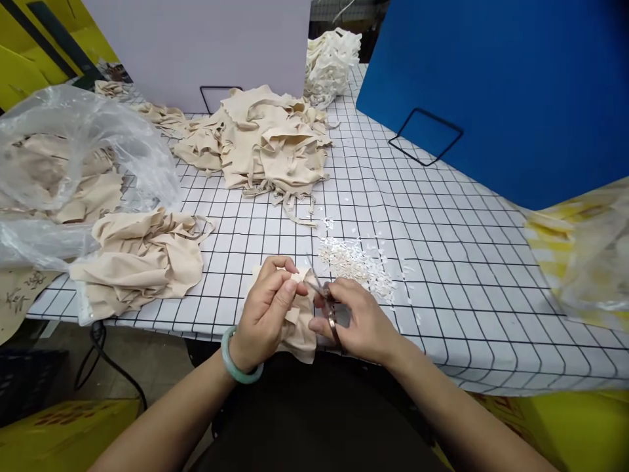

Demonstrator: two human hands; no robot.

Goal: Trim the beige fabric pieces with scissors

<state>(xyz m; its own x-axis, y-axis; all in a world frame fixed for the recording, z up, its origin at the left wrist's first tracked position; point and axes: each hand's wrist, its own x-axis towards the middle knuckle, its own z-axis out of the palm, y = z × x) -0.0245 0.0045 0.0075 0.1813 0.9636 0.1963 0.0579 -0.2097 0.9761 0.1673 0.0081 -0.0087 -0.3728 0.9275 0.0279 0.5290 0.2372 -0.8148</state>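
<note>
Step, as I judged it: snipping | left hand [265, 311] pinched beige cloth [301, 337] at the table's [442, 262] near edge | right hand [362, 322] gripped scissors [332, 318], blade gap unclear to me | next cut called for taut cloth

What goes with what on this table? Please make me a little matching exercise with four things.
1. scissors
2. bracelet
3. small snippets
4. clear plastic bag

A. pale green
B. at the picture's far left
C. in the right hand
D. scattered on the checked tablecloth

Pairs: 1-C, 2-A, 3-D, 4-B
</note>
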